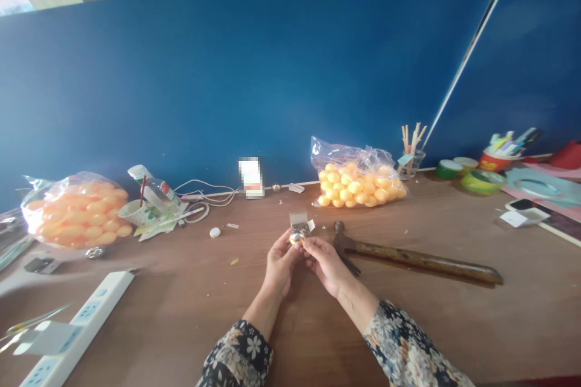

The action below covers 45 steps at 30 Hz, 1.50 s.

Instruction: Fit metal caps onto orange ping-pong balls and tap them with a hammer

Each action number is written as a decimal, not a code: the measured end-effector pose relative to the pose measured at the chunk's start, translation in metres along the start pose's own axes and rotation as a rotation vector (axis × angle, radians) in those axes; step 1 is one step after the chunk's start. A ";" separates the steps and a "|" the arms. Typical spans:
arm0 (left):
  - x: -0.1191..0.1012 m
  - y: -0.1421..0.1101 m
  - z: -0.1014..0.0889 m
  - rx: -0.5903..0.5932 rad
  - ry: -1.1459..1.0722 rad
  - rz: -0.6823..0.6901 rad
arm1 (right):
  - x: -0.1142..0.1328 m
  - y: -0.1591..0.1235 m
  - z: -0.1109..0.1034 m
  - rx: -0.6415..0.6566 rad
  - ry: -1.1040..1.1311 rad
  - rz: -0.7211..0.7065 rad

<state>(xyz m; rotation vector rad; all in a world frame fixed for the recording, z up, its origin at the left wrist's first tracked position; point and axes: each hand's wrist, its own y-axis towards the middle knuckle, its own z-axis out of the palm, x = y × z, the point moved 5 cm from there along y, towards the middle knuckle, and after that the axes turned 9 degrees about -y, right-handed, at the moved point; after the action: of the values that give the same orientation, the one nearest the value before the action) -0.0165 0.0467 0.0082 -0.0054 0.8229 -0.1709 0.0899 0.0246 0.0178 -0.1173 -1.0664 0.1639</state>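
My left hand (pixel 279 263) and my right hand (pixel 324 263) meet over the middle of the brown table (pixel 190 314). Together they pinch a small yellow ball with a shiny metal part (pixel 296 236) between their fingertips. Just behind the ball sits a small clear packet with a white label (pixel 300 222). A wooden-handled hammer (pixel 408 259) lies right beside my right hand, its head near my knuckles.
Two clear bags of yellow-orange balls sit at the back, one in the centre (pixel 358 184) and one at the left (pixel 75 211). A white power strip (pixel 77 326) lies front left. Tape rolls (pixel 481 180), a cup of sticks (pixel 412 157) and a phone (pixel 544 217) are at the right.
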 end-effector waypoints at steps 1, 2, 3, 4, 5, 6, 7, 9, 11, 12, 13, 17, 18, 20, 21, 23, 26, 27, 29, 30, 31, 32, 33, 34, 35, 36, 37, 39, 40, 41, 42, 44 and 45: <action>0.000 0.000 0.000 0.000 0.001 -0.001 | 0.000 0.000 0.000 0.007 0.002 0.001; 0.000 0.000 0.000 0.000 0.001 0.000 | 0.000 0.000 0.001 0.015 0.004 -0.001; 0.000 0.000 0.000 0.001 0.001 0.001 | 0.000 0.000 0.001 0.022 0.004 -0.002; -0.001 0.000 0.000 0.002 0.000 0.001 | 0.000 0.000 0.001 0.026 0.003 -0.003; -0.001 -0.001 0.001 0.004 -0.002 0.002 | 0.000 0.000 0.001 0.027 0.001 -0.002; -0.001 -0.001 0.001 0.005 -0.005 0.002 | -0.001 0.000 0.001 0.024 -0.001 -0.001; -0.001 -0.001 0.001 0.003 -0.008 0.002 | -0.001 0.000 0.000 0.018 -0.002 -0.001; -0.002 -0.001 0.002 -0.010 -0.007 -0.001 | -0.001 0.000 0.000 0.007 -0.002 0.000; -0.001 -0.001 0.001 -0.019 -0.001 -0.004 | 0.000 0.000 0.000 0.000 -0.004 0.000; -0.001 -0.001 0.001 -0.019 0.003 -0.006 | 0.000 0.000 0.000 -0.002 -0.006 0.000; -0.001 -0.001 0.001 -0.017 0.005 -0.008 | 0.000 0.000 0.000 0.000 -0.006 0.002; 0.000 0.000 0.000 -0.007 0.002 -0.004 | 0.001 0.000 0.001 0.012 0.006 -0.001; 0.001 0.000 -0.001 -0.007 0.003 -0.004 | 0.001 0.000 0.001 0.015 0.006 -0.002; 0.001 0.000 -0.002 -0.005 0.005 -0.003 | 0.000 0.000 0.001 0.018 -0.002 -0.004; 0.001 0.001 -0.002 -0.004 0.006 -0.002 | 0.000 0.000 0.000 0.017 -0.009 -0.002; 0.001 0.001 -0.002 -0.003 0.007 0.000 | -0.001 0.001 -0.001 0.009 -0.017 0.000; 0.002 0.001 -0.003 -0.003 0.008 0.008 | -0.001 0.001 -0.001 -0.004 -0.020 0.002; 0.002 0.002 -0.003 -0.001 0.008 0.009 | -0.001 0.001 -0.001 -0.005 -0.020 0.002; 0.001 0.001 -0.003 0.002 0.008 0.007 | -0.001 0.001 -0.001 -0.002 -0.017 0.006; 0.001 0.001 -0.003 0.002 0.010 0.004 | -0.001 0.000 -0.001 0.000 -0.014 0.007; 0.001 0.001 -0.003 0.000 0.011 0.002 | -0.001 0.000 -0.001 0.002 -0.011 0.009; 0.001 0.001 -0.002 -0.002 0.014 0.000 | 0.000 0.000 -0.001 0.005 -0.010 0.011; 0.001 0.000 -0.002 -0.002 0.016 -0.003 | -0.001 0.000 0.000 0.007 -0.010 0.011; 0.001 0.000 -0.002 -0.004 0.017 -0.003 | -0.001 0.000 -0.001 0.009 -0.011 0.011; 0.001 0.000 -0.002 -0.004 0.018 -0.003 | -0.001 0.001 -0.001 0.009 -0.013 0.010; 0.001 0.000 -0.001 -0.004 0.019 -0.002 | -0.001 0.001 -0.001 0.008 -0.015 0.009; 0.001 0.000 -0.001 -0.003 0.020 -0.002 | -0.001 0.001 -0.001 0.006 -0.016 0.009; 0.001 0.000 -0.002 0.002 0.020 -0.002 | -0.002 0.001 -0.002 0.004 -0.016 0.011; 0.001 0.000 -0.002 0.008 0.020 -0.003 | -0.002 0.002 -0.002 0.004 -0.017 0.012; 0.002 0.001 -0.002 0.011 0.019 -0.004 | -0.002 0.002 -0.002 0.006 -0.018 0.014; 0.002 0.001 -0.002 0.012 0.019 -0.003 | -0.002 0.002 -0.002 0.009 -0.020 0.015; 0.002 0.001 -0.003 0.010 0.018 -0.001 | -0.002 0.002 -0.002 0.009 -0.021 0.013; 0.002 0.001 -0.003 0.008 0.018 0.001 | -0.002 0.002 -0.002 0.006 -0.020 0.014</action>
<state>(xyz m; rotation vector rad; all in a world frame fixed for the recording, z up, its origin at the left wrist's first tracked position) -0.0174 0.0474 0.0046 0.0042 0.8406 -0.1730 0.0905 0.0257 0.0148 -0.1179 -1.0856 0.1817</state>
